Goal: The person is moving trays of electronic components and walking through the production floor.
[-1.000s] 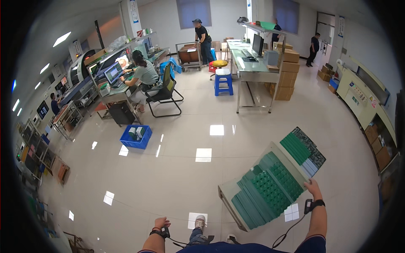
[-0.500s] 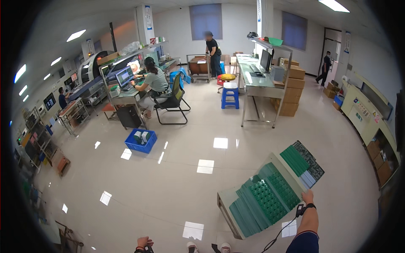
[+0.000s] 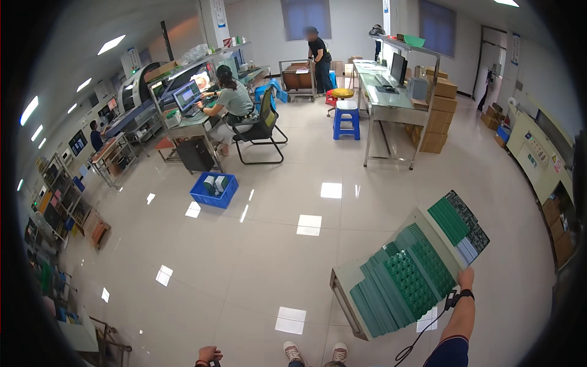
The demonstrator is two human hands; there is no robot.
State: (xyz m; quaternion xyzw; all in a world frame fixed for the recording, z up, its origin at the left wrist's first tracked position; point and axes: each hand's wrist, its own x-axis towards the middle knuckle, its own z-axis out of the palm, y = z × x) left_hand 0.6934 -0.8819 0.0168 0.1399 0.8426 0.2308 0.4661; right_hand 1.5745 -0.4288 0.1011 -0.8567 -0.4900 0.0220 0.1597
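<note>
On the right, my right hand [image 3: 466, 278] is closed on the near right edge of a pale trolley [image 3: 439, 240]. Stacked green circuit board panels [image 3: 400, 269] stand in rows in it. Beyond its divider lie more green panels [image 3: 447, 221], dark boards and a few pale strips. A dark band with a black cable circles my right wrist. My left hand [image 3: 210, 353] hangs low at the bottom edge, fingers curled, nothing visible in them. It is well apart from the trolley.
A blue crate [image 3: 214, 189] with wrapped items sits on the glossy floor ahead. A seated person [image 3: 232, 101] works at a desk beyond it; another stands by a wheeled cart [image 3: 298, 81]. A blue stool [image 3: 347, 122], a workbench [image 3: 397, 113], stacked cartons and a cream machine [image 3: 538, 153] stand farther right.
The view has shifted, so the room sits lower-angled and my feet show more. The trolley has moved rightward and up in view with my right hand still on it. The person at the far door is now mostly hidden.
</note>
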